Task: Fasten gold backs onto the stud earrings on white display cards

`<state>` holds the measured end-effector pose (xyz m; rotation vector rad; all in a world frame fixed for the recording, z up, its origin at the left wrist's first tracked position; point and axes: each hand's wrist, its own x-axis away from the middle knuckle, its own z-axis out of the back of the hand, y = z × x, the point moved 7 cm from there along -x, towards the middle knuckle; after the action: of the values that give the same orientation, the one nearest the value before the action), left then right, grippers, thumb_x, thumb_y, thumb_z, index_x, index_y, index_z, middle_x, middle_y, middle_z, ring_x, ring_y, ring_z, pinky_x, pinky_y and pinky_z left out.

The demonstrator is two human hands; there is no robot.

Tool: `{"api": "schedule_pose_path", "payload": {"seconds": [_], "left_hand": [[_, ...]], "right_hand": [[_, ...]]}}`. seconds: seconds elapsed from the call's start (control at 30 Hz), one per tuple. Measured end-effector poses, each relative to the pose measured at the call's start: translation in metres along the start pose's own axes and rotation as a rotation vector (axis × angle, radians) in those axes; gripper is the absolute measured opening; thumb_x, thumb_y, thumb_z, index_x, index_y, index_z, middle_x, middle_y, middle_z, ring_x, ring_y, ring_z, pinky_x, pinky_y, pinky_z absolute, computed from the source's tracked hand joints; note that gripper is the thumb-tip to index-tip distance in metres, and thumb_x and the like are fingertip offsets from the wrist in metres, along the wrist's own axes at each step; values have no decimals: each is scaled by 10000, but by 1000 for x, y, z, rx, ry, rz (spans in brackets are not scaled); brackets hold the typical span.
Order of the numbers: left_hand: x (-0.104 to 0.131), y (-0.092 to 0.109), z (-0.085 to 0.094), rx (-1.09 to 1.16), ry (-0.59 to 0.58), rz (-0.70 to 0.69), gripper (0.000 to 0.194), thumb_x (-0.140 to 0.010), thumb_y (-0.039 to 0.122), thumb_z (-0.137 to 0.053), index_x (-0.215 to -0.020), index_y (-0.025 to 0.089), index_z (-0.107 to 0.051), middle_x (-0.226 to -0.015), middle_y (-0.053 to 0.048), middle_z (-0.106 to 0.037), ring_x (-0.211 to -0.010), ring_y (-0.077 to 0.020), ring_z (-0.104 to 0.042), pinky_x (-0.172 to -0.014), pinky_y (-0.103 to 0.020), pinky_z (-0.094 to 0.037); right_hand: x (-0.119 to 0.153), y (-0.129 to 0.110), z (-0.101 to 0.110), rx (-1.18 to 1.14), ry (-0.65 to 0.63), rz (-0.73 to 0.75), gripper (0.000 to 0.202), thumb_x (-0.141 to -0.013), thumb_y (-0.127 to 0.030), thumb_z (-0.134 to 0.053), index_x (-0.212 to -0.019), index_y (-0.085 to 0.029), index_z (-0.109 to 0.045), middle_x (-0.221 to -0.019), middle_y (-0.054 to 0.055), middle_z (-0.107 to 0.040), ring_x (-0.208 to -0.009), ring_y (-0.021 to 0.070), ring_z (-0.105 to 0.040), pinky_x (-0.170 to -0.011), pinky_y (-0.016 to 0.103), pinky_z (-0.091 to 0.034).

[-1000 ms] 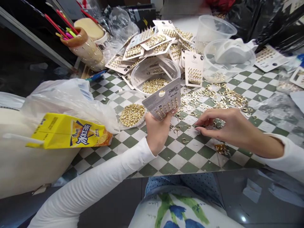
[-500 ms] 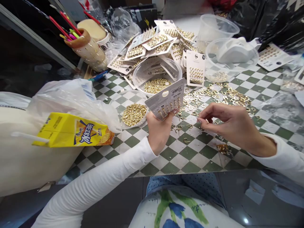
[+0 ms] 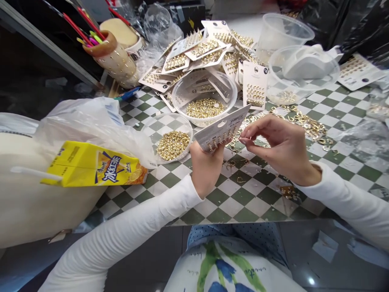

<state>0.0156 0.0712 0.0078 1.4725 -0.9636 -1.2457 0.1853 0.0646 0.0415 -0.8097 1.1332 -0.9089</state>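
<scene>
My left hand [image 3: 208, 164] grips the lower edge of a white earring card [image 3: 220, 132], which is tilted, with gold pieces along its lower part. To the right of the card, my right hand [image 3: 275, 146] has thumb and forefinger pinched round something too small to make out. Its fingertips are close to the card's right side. Behind the card stands a clear tub [image 3: 205, 109] of small gold parts, and a clear lid [image 3: 173, 144] with more gold parts lies left of it. Loose gold hooks [image 3: 308, 123] are scattered behind my right hand.
A pile of filled earring cards [image 3: 203, 50] rises at the back. Clear containers [image 3: 304, 71] stand at the back right. On the left are a yellow drink carton [image 3: 94, 166], a plastic bag [image 3: 88, 125] and a pen holder [image 3: 114, 63]. A brown piece [image 3: 288, 191] lies near the front edge.
My right hand has moved left and slightly up, nearer the card. The card in my left hand has tilted further, its face now seen at a flatter angle.
</scene>
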Motion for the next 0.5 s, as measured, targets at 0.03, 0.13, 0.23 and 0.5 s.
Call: {"api": "schedule_pose_path", "payload": {"seconds": [0.03, 0.13, 0.23, 0.5], "left_hand": [[0, 0, 0, -8, 1, -11, 263, -765, 92, -812, -966, 218, -699, -903, 0, -797, -899, -192, -756, -925, -357, -610], [1, 0, 0, -21, -1, -28, 238, -772, 85, -797, -928, 224, -684, -915, 3, -792, -883, -181, -746, -923, -349, -604], [0, 1, -1, -14, -14, -35, 205, -791, 88, -772, -914, 227, -685, -912, 1, -789, -915, -186, -746, -915, -344, -605], [4, -1, -6, -64, -122, -99, 126, -896, 167, -698, -1000, 231, -727, -986, 0, -796, -912, -170, -739, -858, -305, -606]], "right_hand": [[1, 2, 0, -19, 12, -13, 189, -833, -88, -777, -925, -234, -701, -929, 23, -720, -915, 207, -718, -767, 397, -619], [3, 5, 2, -50, 58, -29, 200, -830, -102, -792, -931, -251, -704, -931, 18, -734, -912, 211, -731, -743, 391, -630], [5, 6, 1, -22, 87, -11, 204, -829, -120, -802, -923, -266, -694, -922, 13, -723, -908, 212, -728, -761, 400, -643], [9, 2, -1, 63, 104, 40, 215, -847, -132, -779, -942, -281, -656, -924, 14, -676, -902, 219, -715, -849, 449, -655]]}}
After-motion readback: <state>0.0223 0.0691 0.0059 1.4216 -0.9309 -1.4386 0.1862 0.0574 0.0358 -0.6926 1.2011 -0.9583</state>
